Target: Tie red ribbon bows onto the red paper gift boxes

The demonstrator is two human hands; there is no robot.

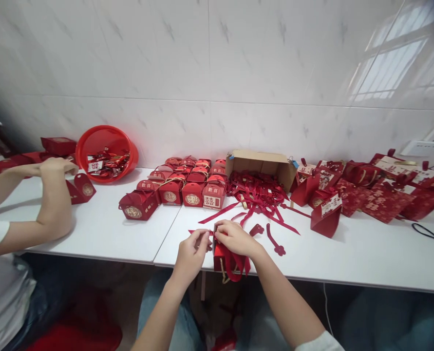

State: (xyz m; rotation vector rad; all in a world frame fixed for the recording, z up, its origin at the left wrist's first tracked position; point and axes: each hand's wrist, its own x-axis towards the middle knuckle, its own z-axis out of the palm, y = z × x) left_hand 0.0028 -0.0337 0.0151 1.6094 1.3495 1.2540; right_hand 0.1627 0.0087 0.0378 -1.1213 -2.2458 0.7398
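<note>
A red gift box [219, 258] with a gold cord handle sits at the table's front edge, partly hidden by my right hand [235, 237]. The fingers of that hand are bent over the box's top and press on it. Red ribbon [241, 263] loops down over the box's near side. On its left, my left hand [192, 251] has thumb and fingers pinched together on a red ribbon end [195, 231]. Several red ribbons [255, 195] spill from an overturned cardboard box [264, 158] just beyond.
Several closed red candy boxes [193, 194] stand in rows at centre left. A red basin [80, 151] holds wrapped sweets. Red gift bags [388, 200] and a black hair tie [424, 231] lie right. Red flower-ended strips [275, 241] are nearby. Another person's arms [56, 200] work at left.
</note>
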